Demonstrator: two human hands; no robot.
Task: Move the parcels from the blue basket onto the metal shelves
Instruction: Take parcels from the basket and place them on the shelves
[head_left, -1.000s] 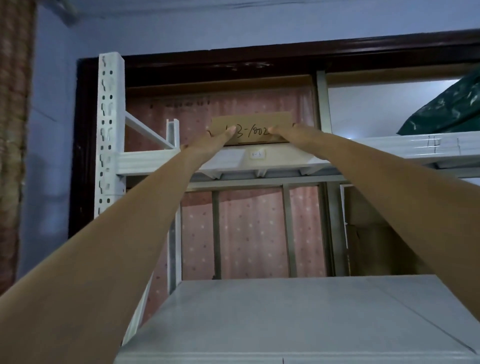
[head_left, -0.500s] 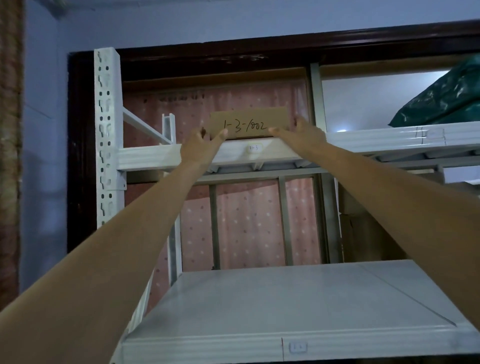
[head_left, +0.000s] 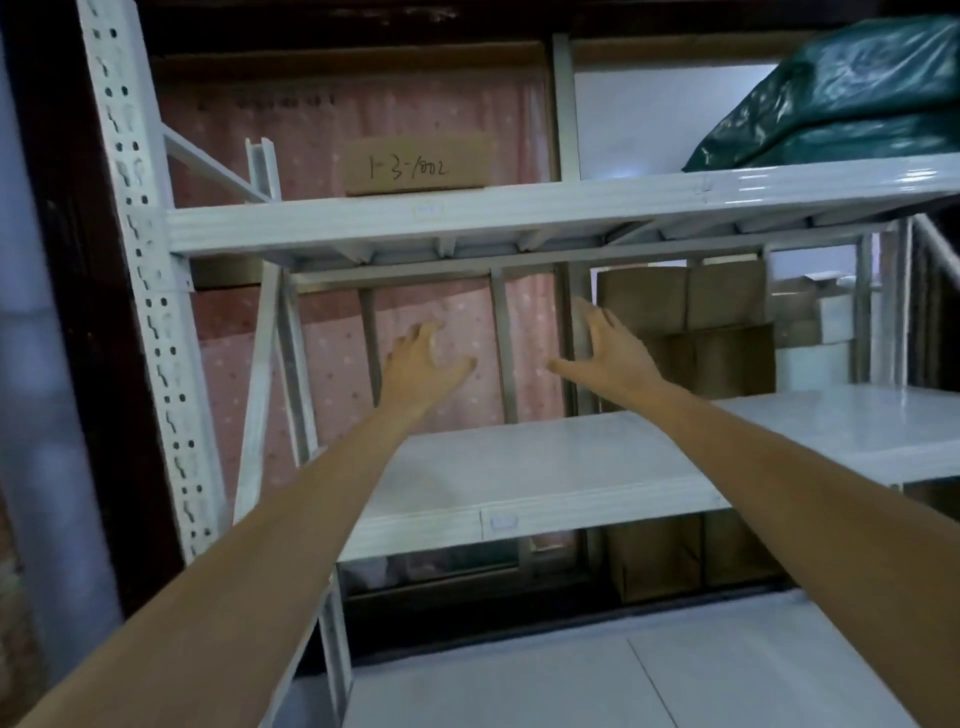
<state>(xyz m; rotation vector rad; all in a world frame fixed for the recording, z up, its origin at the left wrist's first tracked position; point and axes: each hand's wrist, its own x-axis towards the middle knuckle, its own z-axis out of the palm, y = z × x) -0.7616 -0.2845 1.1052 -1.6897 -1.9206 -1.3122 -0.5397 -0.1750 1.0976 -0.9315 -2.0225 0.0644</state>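
A brown cardboard parcel (head_left: 418, 165) with "1-3-1002" written on it stands on the top white metal shelf (head_left: 519, 213), left of centre. My left hand (head_left: 423, 358) and my right hand (head_left: 605, 353) hover below that shelf, over the middle shelf (head_left: 545, 467), fingers spread and holding nothing. Both are apart from the parcel. The blue basket is out of view.
A dark green plastic bag (head_left: 841, 98) lies on the top shelf at the right. Brown cartons (head_left: 685, 332) are stacked behind the middle shelf, more cartons (head_left: 660, 561) below it. A perforated white upright (head_left: 140, 249) stands at left. A pink dotted curtain hangs behind.
Both hands let go of the parcel on the top shelf and dropped down away from it. The view tilted downward.
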